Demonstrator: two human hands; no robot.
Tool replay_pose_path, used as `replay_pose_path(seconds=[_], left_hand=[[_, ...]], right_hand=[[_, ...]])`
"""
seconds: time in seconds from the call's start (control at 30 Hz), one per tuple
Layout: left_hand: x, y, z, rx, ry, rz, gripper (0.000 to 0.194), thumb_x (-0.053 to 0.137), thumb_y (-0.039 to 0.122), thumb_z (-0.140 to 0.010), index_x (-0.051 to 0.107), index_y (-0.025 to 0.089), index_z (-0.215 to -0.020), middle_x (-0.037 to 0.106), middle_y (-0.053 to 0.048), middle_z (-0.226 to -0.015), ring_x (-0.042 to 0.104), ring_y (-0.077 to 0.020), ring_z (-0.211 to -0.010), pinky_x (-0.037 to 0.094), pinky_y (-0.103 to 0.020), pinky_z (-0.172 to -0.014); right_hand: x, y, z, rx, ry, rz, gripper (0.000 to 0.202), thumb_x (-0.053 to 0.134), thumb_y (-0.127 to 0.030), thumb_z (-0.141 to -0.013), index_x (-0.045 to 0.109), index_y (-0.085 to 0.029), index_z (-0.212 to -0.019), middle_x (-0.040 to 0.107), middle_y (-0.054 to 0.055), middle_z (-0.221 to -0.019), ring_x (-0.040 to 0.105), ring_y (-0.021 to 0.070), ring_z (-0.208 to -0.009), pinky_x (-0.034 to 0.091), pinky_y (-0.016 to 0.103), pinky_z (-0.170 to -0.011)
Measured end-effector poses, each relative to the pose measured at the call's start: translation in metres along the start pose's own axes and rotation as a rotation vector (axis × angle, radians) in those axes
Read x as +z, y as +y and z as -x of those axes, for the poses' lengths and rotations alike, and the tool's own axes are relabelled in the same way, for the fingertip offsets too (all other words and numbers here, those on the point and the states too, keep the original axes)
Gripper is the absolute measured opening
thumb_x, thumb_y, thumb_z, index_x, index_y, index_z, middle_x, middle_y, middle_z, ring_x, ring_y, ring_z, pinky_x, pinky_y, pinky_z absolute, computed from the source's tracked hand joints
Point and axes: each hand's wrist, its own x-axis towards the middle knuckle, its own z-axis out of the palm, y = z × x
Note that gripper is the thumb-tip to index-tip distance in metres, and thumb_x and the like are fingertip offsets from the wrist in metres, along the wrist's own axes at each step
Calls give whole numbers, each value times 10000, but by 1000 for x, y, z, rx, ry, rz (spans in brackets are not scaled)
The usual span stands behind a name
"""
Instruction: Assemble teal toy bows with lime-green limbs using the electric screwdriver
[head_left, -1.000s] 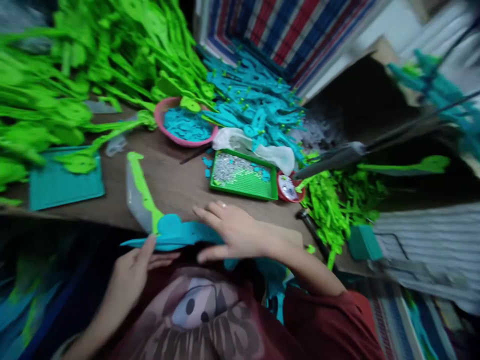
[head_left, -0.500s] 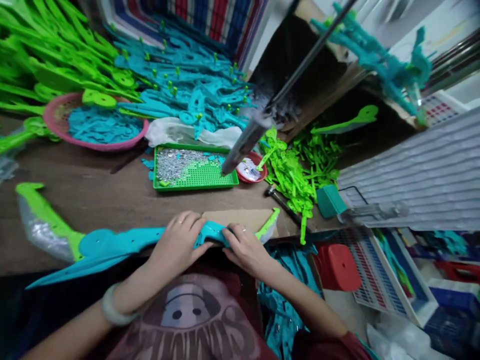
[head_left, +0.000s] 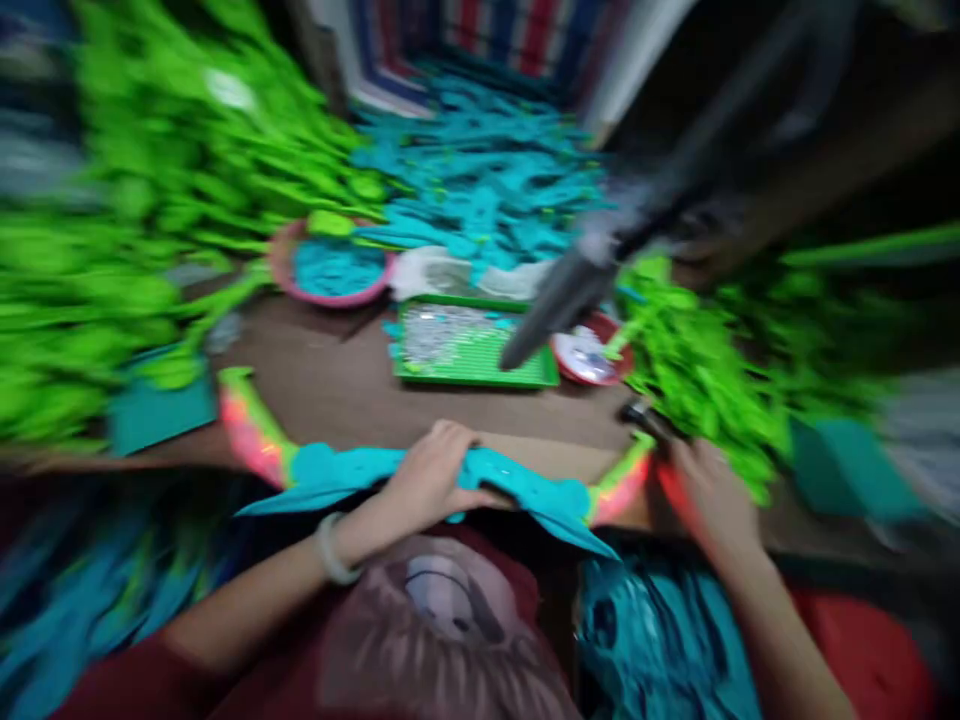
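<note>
A blue plastic toy bow point(head_left: 352, 470) with green ends lies along the near edge of the table, its tips glowing pink and red. My left hand point(head_left: 431, 475) is closed around its middle grip, thumb on the near side. My right hand point(head_left: 712, 495) is off the bow, past its right tip, at the handle of a hammer point(head_left: 641, 412). Motion smears those fingers, so their grip on the handle cannot be made out. A piece of cardboard point(head_left: 555, 455) lies partly behind the bow.
A green tray point(head_left: 480, 375) of small metal parts, a pink basket point(head_left: 330, 298) of blue pieces and a red basket point(head_left: 630, 365) stand beyond. Piles of green parts point(head_left: 225, 140) and blue parts point(head_left: 487, 190) lie behind. A dark screwdriver-like tool point(head_left: 562, 300) hangs over the tray.
My right hand has left the bow and moved right to the hammer. The bow's tips now glow, and its right limb is in sight. The view has swung left.
</note>
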Motion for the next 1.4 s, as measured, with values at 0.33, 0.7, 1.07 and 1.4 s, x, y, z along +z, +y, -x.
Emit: replay_pose_path(seconds=[0.33,0.7,1.07,1.4], left_hand=[[-15,-7,11,12,3,-86,542,706,571,-847,599,157,-1180,675,-143,-1143,633,-331,-1105,555,-481,-905],[20,-4,16,529,73,-533,499,337,93,-948,580,73,-1384,533,-193,-1494,550,-398,-1328,402,-605,-1066],[12,-9,7,357,51,-509,535,315,75,-941,550,40,-1420,441,-224,-1542,502,-446,-1364,409,-664,-1031],[15,-4,9,302,55,-512,492,361,74,-955,572,64,-1399,475,-212,-1532,509,-428,-1358,413,-641,-1043]], right_hand=[[-26,-18,-42,140,44,-139,239,376,-104,-870,610,-122,-916,628,161,-759,594,283,-720,439,379,-635],[-112,-1,-36,234,593,-627,540,363,-325,-1023,378,-194,-1546,600,124,-1393,622,253,-1229,545,454,-1027],[-36,-67,20,310,170,-704,488,387,-200,-992,540,-131,-1450,741,135,-1003,698,211,-886,574,367,-854],[-69,-122,69,115,127,-809,472,412,-205,-1028,495,-217,-1492,724,101,-992,697,186,-836,588,301,-794]])
